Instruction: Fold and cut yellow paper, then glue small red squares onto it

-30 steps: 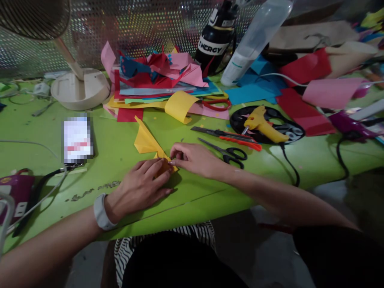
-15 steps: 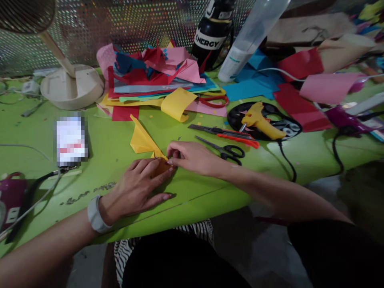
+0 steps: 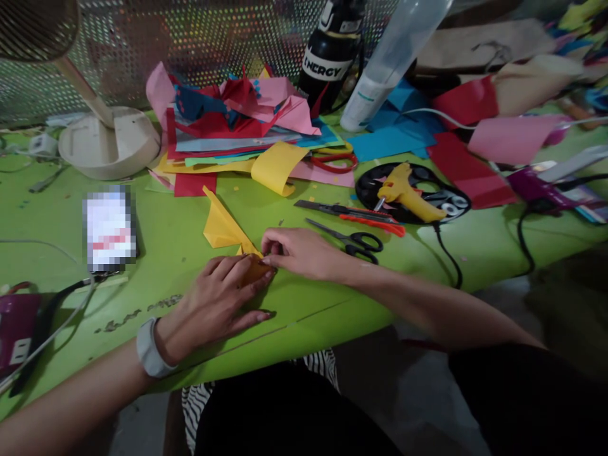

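A folded piece of yellow paper (image 3: 221,225) lies on the green table (image 3: 304,288). My left hand (image 3: 221,297) rests flat on its near end, fingers stretched out and pressing it down. My right hand (image 3: 299,253) meets it from the right, fingertips pinched on the paper's edge beside my left fingertips. The far part of the paper sticks up and away from both hands. A pale band sits on my left wrist.
Black scissors (image 3: 354,240), an orange-handled cutter (image 3: 356,214) and a yellow glue gun (image 3: 408,193) on a black disc lie right of my hands. A heap of coloured paper (image 3: 247,126), a fan base (image 3: 107,142), a black bottle (image 3: 327,54) and a phone (image 3: 109,228) surround them.
Both hands stay on the yellow paper with only slight finger shifts. The view has drifted a little, so the table items appear shifted left.
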